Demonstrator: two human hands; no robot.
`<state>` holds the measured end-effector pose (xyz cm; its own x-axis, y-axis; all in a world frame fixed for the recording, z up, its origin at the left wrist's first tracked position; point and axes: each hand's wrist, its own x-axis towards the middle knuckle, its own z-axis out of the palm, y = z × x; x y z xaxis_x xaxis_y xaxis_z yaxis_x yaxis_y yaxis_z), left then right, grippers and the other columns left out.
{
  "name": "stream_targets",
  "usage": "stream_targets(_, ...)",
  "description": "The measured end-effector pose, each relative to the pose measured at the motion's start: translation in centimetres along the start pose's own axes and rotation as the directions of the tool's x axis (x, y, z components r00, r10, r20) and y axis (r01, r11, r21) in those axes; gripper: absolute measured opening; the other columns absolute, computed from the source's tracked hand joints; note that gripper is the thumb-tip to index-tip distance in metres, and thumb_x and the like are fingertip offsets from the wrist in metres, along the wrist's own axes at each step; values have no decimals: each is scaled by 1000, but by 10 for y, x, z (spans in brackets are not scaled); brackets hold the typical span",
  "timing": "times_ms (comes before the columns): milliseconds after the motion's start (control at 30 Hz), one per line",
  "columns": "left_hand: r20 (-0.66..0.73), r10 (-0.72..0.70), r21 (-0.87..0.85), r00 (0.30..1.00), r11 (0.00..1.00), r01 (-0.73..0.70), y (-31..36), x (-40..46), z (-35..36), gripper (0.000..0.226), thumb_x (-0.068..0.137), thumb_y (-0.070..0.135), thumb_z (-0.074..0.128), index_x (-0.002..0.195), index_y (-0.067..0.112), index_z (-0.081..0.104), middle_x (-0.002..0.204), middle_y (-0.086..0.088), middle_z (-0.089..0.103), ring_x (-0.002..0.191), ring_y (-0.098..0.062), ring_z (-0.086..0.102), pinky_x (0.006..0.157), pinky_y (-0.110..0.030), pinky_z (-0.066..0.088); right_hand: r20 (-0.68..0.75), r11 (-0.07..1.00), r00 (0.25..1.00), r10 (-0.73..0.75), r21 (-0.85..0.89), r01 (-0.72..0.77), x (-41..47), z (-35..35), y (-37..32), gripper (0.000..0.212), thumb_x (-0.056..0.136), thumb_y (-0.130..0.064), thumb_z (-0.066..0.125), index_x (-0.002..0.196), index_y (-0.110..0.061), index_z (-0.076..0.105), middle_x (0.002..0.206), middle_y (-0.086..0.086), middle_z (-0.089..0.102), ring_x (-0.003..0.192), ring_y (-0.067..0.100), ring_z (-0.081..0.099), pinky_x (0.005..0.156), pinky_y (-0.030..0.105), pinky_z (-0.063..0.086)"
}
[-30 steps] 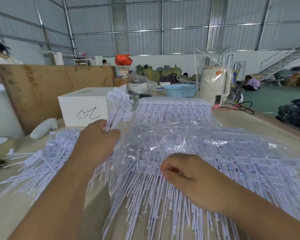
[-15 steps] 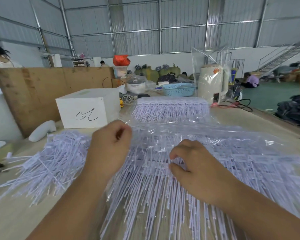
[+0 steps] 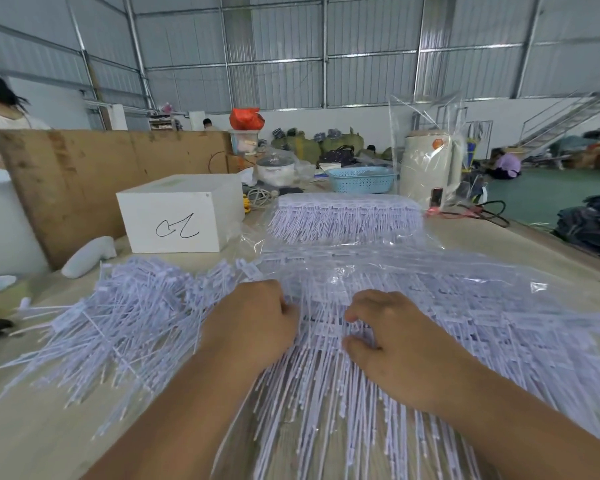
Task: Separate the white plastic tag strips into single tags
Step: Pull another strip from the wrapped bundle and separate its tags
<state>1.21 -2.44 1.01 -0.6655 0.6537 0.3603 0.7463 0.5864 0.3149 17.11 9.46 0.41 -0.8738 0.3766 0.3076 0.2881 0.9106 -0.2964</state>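
Both hands have come down and together since a moment ago: the left hand (image 3: pixel 253 323), which had been up by the loose pile, now sits on the near strips beside the right hand (image 3: pixel 395 344); the right hand has shifted little.

Fingers of the left hand are curled under at the head bar of the tag strips (image 3: pixel 326 341), though whether they actually pinch a tag I cannot tell; the right hand's thumb and forefinger are bent and look to nip the heads just across a small gap.

These strips should handle as very light, thin and springy; the long tails will bend and tangle, the plastic is smooth and likely slippery, and the joints between tags look made to snap; best taken at the flat heads, close on either side of the joint, not by the tails.

Counted: two hands; one loose pile of single tags (image 3: pixel 118 327) on the table (image 3: pixel 32 445) to the left, too many to number; one wide spread of strips partly under clear plastic wrap (image 3: pixel 378 271); one further bundle (image 3: pixel 343 216) behind; one white box (image 3: pixel 181 216).
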Motion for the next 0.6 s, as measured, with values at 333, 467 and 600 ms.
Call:
stream_targets(333,45,-22,5,999,1000,22,1,-2,2,26,87,42,55,73,20,58,71,6,61,64,-12,58,54,-25,43,74,998,996,45,-37,-42,2,6,0,58,97,-56,39,145,-23,40,154,-2,31,144,14,18,115,27,17)
stream_targets(467,-2,-47,-249,999,968,45,1,0,2,22,87,35,59,70,20,60,68,4,63,63,-13,61,59,-28,48,102,997,992,68,-49,-63,4,10,1,68,96,-63,29,151,-23,29,163,1,12,149,12,3,118,29,3)
stream_targets(600,23,-21,-293,1000,956,27,5,0,5,29,89,41,60,73,18,62,66,1,63,54,-10,55,51,-25,39,110,991,991,72,-123,-58,7,16,3,71,97,-63,25,155,-23,17,164,3,2,150,16,-4,121,34,-3)
